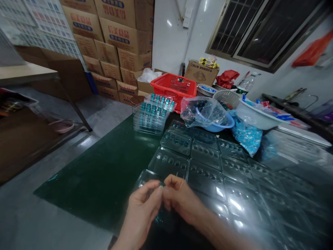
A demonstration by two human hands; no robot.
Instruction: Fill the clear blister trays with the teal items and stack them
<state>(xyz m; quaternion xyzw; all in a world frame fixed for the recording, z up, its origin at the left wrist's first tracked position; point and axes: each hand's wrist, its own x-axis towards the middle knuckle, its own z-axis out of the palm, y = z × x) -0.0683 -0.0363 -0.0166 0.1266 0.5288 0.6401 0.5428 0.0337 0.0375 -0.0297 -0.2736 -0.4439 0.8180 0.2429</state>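
My left hand [144, 208] and my right hand [182, 199] meet fingertip to fingertip above the near edge of the green tabletop [104, 166]. Both are closed in a pinch around a small dark teal piece [161, 184], mostly covered by the fingers. Just beyond them lies a clear plastic tray [145, 175], partly hidden by my left hand. More clear trays with moulded hollows [205, 173] cover the right side of the table in rows. Teal pieces sit in the hollows of a farther tray [177, 139].
A stack of clear trays holding teal capped pieces [152, 116] stands at the far edge. Behind are a red basket [182, 85], a blue basin [217, 126] with a plastic bag, a white basin [260, 114] and a bag of blue pieces [247, 135]. Cartons [117, 34] line the wall.
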